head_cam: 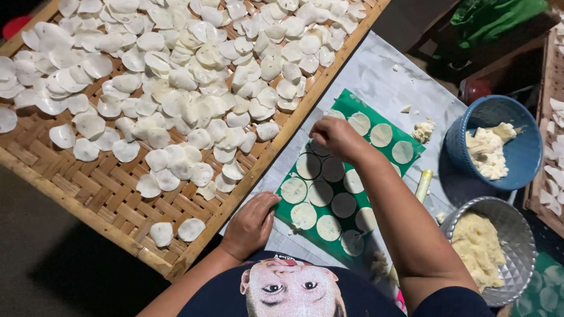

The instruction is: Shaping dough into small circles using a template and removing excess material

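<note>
**Thin discs, easy to tear**

The right hand (336, 136) is bent over the far end of the green sheet (411, 154), its fingers pinched together at one of the pale dough discs (308, 165); whether they already grip its edge I cannot tell, since the knuckles hide the tips. The left hand (251, 226) lies flat with fingers spread on the near corner of the sheet, pinning it down.

The discs look very thin and lie close together, so a hasty peel would likely tear or stretch the one being lifted, or drag its neighbour along. If the left hand eases off, the sheet could rise with the disc and shake the others loose.

The woven bamboo tray (88, 194) beside the sheet is crowded at its far side, so a disc laid there may overlap others and stick. The right forearm also passes near the grey bowl (517, 235) of dough and could nudge it.
</note>
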